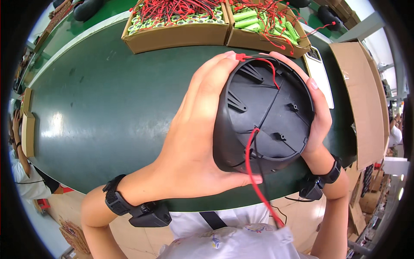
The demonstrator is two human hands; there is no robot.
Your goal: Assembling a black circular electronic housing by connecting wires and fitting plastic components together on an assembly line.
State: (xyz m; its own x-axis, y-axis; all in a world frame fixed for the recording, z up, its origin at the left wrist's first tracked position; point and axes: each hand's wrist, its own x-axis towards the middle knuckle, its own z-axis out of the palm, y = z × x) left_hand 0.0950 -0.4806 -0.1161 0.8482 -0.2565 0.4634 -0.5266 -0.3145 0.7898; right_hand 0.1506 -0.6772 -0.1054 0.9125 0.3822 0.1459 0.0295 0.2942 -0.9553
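Observation:
A round black plastic housing (267, 116) is held up over the table between my two hands, its hollow inside facing me. My left hand (194, 125) wraps round its left side, thumb under the lower rim and fingertips at the top edge. Beside those fingertips sits a small red connector (240, 57) on a red and black wire. My right hand (320, 112) grips the right side, fingers curled over the rim. Ribs and screw posts show inside. A second red and black lead (254, 175) comes out of the lower middle and hangs toward me, ending in a pale connector (283, 234).
On the green table (99, 112), an open carton (177, 38) of green cells with red wires stands at the back. Another carton (267, 41) of green cells adjoins it. A phone (319, 75) lies at right, near a large cardboard box (360, 103). Another person's arm (18, 138) shows far left.

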